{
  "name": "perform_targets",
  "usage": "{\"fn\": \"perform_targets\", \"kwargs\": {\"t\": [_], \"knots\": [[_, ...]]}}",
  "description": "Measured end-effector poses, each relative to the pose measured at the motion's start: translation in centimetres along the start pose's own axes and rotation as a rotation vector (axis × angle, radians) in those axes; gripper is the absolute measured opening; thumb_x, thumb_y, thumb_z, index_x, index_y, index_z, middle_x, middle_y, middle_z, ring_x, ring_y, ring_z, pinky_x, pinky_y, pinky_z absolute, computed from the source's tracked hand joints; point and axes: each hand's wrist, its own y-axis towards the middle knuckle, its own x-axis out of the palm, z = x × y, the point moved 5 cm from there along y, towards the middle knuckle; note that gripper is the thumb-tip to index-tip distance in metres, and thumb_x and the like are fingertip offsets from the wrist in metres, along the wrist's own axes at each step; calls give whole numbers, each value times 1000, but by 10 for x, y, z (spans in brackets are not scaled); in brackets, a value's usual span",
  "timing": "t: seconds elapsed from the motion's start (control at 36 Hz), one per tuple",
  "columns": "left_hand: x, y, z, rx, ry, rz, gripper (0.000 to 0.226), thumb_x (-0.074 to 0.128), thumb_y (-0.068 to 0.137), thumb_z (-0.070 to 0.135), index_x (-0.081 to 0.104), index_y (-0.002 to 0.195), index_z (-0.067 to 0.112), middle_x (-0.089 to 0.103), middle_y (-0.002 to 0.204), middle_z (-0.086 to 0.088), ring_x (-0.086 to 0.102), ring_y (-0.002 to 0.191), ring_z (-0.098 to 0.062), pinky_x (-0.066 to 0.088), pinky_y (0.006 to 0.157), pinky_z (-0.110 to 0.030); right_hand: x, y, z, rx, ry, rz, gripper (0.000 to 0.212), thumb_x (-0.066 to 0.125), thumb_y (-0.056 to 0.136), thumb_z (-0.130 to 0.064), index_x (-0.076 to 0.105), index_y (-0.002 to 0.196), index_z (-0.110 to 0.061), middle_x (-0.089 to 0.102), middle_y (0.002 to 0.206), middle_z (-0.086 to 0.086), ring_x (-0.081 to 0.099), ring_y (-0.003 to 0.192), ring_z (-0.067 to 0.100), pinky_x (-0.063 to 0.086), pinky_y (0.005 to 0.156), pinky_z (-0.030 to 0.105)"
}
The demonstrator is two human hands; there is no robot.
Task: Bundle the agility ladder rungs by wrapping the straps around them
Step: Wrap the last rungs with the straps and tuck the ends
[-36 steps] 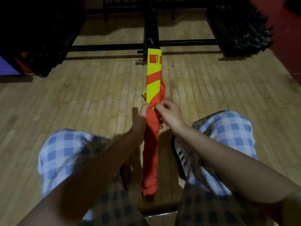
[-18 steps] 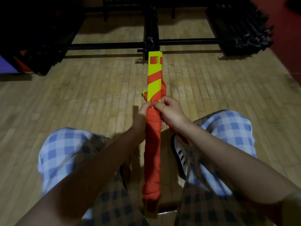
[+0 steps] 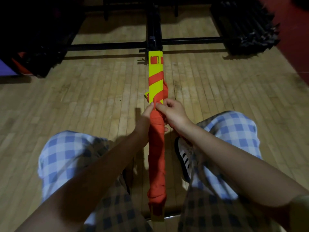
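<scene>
sitting on the wooden floor (image 3: 83, 97) with knees in blue checked trousers (image 3: 66, 158) filling the lower left and lower right of the frame, holding a stack of yellow ladder rungs (image 3: 155, 77) standing lengthwise up the centre of the picture, its far end reaching toward a black metal frame (image 3: 153, 44) at the top centre. showing the orange strap (image 3: 157, 156) wound tightly over the whole near half of the rungs, down to the bottom centre, and crossing the far yellow half in two slanting bands. gripping the bundle with the left hand (image 3: 147, 114) just left of centre, thumb tip pinching the strap edge where the dense wrapping ends. meeting it from the right with the right hand (image 3: 173, 113), fingers curled, thumb and forefinger pinching the same strap fold against the rungs. touching fingertips almost together at that point. resting a white shoe with black stripes (image 3: 184, 156) on the floor just right of the bundle, below the right wrist. lying dark stacked gear (image 3: 247, 27) in the upper right and more dark shapes in the upper left
</scene>
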Motion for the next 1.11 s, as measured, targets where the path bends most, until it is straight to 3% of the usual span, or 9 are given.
{"fn": "perform_targets", "kwargs": {"t": [0.08,0.19,0.28,0.36,0.67,0.78,0.89,1.03,1.11], "knots": [[-1,1,4,21,19,-3,44,38,101,44,61,108,7,65,63,-4,60,54,-15,53,47,-28,2,-1,-1,12,42,-22,19,68,87,-15,52,79,-9,48,70,14,48,59,25,36,48,31],[1,0,5,12,-22,-54,43,34,102,43,60,109,10,68,63,-1,63,51,-13,52,45,-26,2,-2,-3,-10,78,-10,16,67,89,-15,55,80,-16,50,66,11,48,52,18,36,45,26],[-1,2,4,21,-68,-39,47,34,102,45,63,103,8,65,61,-4,60,49,-14,51,46,-26,1,-3,-8,11,127,-16,9,67,90,-15,60,94,-20,57,73,13,53,55,18,44,50,28],[-2,5,4,37,-81,-29,54,30,103,47,64,98,6,62,60,-4,57,50,-14,50,49,-26,-3,-3,-11,57,185,-71,17,66,92,-15,58,106,-11,52,57,7,45,39,10,38,41,22],[2,5,6,34,7,-24,50,31,103,45,60,78,13,61,55,3,56,45,-10,50,45,-24,-5,-1,-11,116,435,-40,8,56,92,0,56,87,-6,52,56,6,46,46,13,38,50,30],[-1,8,4,18,-28,-23,53,28,103,47,59,78,12,61,57,3,55,45,-10,49,44,-24,-5,-3,-14,68,350,-31,10,56,93,1,57,87,-7,53,53,3,47,44,11,39,50,29],[-4,9,4,32,-37,8,52,30,103,47,66,85,15,62,56,3,56,45,-9,51,45,-25,-8,-8,-23,-105,70,41,13,64,89,1,60,88,-12,53,60,2,50,44,4,42,48,22],[-5,8,4,5,-43,18,50,32,102,47,64,91,11,63,54,0,58,43,-11,51,43,-25,-6,-9,-21,-150,-60,92,24,71,83,-4,55,84,-22,56,72,11,53,58,20,45,56,31],[-3,7,2,-7,-7,1,47,33,102,47,65,92,13,66,57,2,59,43,-11,52,43,-26,-8,-11,-23,-171,-85,113,18,70,82,-2,56,82,-14,56,72,9,53,60,15,45,59,26]]}}
